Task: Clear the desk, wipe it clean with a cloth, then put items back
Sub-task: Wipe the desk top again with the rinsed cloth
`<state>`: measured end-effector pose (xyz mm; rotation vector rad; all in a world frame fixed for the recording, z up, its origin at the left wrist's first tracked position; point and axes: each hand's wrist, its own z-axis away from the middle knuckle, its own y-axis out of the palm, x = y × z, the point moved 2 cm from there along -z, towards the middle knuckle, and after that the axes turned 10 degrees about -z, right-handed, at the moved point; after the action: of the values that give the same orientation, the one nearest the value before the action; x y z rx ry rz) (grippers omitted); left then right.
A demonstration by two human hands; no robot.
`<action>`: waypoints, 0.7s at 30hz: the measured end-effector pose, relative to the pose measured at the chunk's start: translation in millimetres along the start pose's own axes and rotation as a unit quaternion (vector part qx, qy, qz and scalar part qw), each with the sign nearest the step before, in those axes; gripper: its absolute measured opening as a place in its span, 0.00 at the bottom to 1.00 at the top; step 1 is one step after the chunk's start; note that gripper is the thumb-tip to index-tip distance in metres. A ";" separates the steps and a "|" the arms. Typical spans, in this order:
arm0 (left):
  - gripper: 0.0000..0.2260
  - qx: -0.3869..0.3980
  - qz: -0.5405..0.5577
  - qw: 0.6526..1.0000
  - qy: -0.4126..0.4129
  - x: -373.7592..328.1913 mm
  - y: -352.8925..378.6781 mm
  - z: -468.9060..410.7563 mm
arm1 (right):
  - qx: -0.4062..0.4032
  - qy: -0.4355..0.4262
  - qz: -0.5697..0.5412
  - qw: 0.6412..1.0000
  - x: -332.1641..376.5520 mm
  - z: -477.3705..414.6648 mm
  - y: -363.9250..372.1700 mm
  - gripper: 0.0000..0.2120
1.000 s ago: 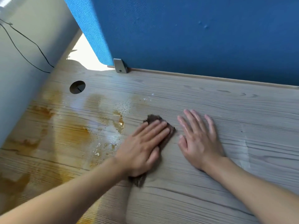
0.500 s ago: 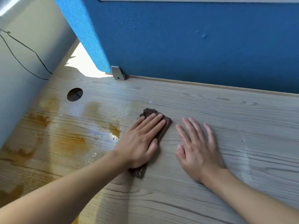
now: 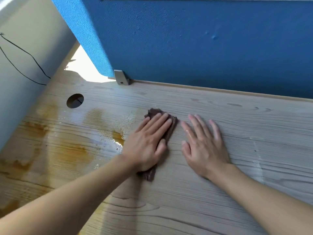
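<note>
One dark-brown cloth [image 3: 155, 112], crumpled, pressed on desk [image 3: 220, 106] under left hand [image 3: 149, 141].

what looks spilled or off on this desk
Amber-brown liquid stains the left part of the desk, from near the cable hole down to the near edge, with a glossy puddle left of the left hand, which presses a brown cloth flat. The right hand rests flat on the dry side.

cloth [image 3: 154, 112] mostly hidden under left hand [image 3: 147, 143], partition [image 3: 186, 39] top cropped
</note>
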<state>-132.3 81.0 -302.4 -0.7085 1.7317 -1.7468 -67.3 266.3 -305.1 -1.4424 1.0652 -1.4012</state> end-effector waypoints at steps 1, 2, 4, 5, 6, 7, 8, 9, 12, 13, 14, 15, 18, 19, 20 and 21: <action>0.29 0.001 -0.005 0.999 -0.054 7.4 -2.0 -15.0 | 0.001 0.002 -0.001 1.000 -0.6 -0.1 -0.9 0.29; 0.29 0.002 -0.009 0.995 -0.098 12.3 -1.9 -26.8 | 0.002 0.003 0.001 1.000 -0.2 -0.8 -1.6 0.29; 0.30 0.001 -0.020 0.991 -0.132 9.7 -0.1 -33.0 | 0.013 0.004 0.007 1.000 0.8 -0.9 -1.2 0.29; 0.30 -0.005 -0.026 0.992 -0.124 3.7 -0.3 -25.6 | 0.016 0.004 0.009 1.000 1.2 -0.1 -0.9 0.30; 0.29 -0.011 -0.026 0.995 -0.096 -4.6 -1.4 -12.8 | 0.016 0.004 0.008 1.000 1.6 0.5 -1.4 0.30; 0.29 -0.012 -0.023 0.998 -0.054 -15.2 -1.4 2.6 | 0.015 0.004 0.008 1.000 1.4 0.4 -2.2 0.30; 0.28 -0.002 -0.016 1.000 -0.005 -24.9 -1.6 17.6 | 0.015 0.004 0.009 1.000 1.3 0.3 -2.9 0.30; 0.28 0.007 -0.010 0.999 0.038 -29.1 -1.3 28.0 | 0.016 0.004 0.009 1.000 1.9 0.6 -3.2 0.30; 0.29 0.007 0.011 0.998 0.068 -12.5 -1.2 14.0 | 0.010 0.002 0.008 1.000 2.5 0.2 -3.9 0.30; 0.29 0.004 0.006 0.999 0.047 -3.2 -1.1 -0.6 | 0.009 0.001 0.009 1.000 2.7 -0.3 -3.3 0.30; 0.29 0.001 -0.001 1.000 0.012 6.2 -1.6 -18.1 | 0.008 0.001 0.010 1.000 2.5 -0.5 -3.0 0.30; 0.30 0.006 -0.008 0.999 -0.034 15.1 -3.3 -35.1 | 0.008 0.001 0.011 1.000 1.9 -0.9 -3.0 0.30; 0.31 0.013 -0.022 0.991 -0.134 21.4 -1.6 -60.9 | 0.009 -0.001 0.014 1.000 1.4 0.3 -2.6 0.30; 0.31 0.008 -0.025 0.990 -0.137 17.5 -2.2 -58.0 | 0.008 -0.002 0.014 1.000 1.3 0.0 -2.8 0.30; 0.30 0.004 -0.026 0.993 -0.118 11.6 -3.0 -47.4 | 0.008 -0.003 0.013 1.000 2.0 0.4 -2.8 0.30; 0.30 0.000 -0.027 0.996 -0.082 3.4 -3.0 -32.2 | 0.006 -0.003 0.009 1.000 2.1 0.5 -3.1 0.30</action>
<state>-157.9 100.9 -300.2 -0.8806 1.6147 -1.6738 -66.7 265.1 -301.5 -1.4233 1.0611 -1.3867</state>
